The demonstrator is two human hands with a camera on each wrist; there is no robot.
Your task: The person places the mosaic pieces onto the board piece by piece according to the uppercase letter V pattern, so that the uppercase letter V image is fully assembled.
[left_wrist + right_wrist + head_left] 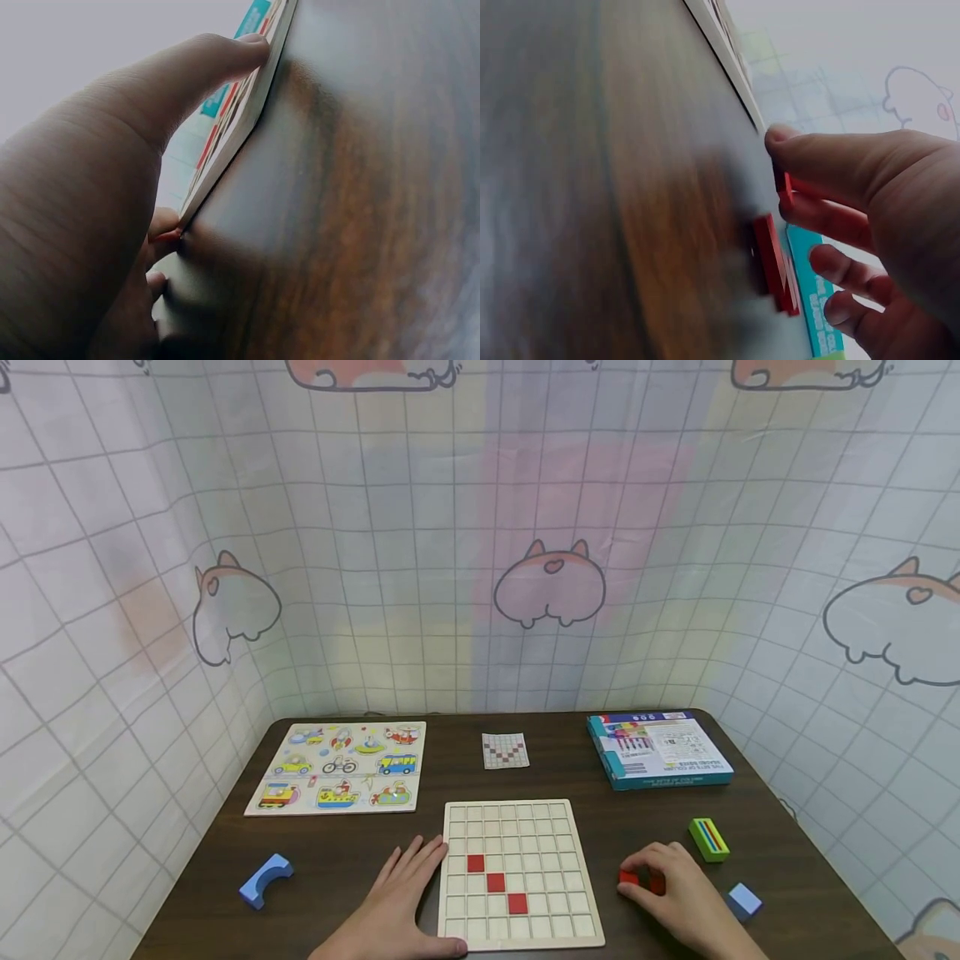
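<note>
A cream grid board (495, 927) lies in the middle of the table, with three red square tiles (496, 882) set in its cells on a diagonal. My left hand (401, 902) rests along the board's left side, fingers straight at the edge and thumb on the near left corner. To the right of the board, my right hand (678, 893) pinches a red tile (782, 186) between thumb and forefinger. More red tiles (772, 262) lie on the table just under that hand, partly hidden by its fingers in the head view.
A small printed pattern card (506, 751) lies behind the board. A picture puzzle board (341, 768) and a blue arch block (266, 878) are at left. To the right are a teal-edged box (660, 752), striped green blocks (708, 840) and a blue block (744, 900).
</note>
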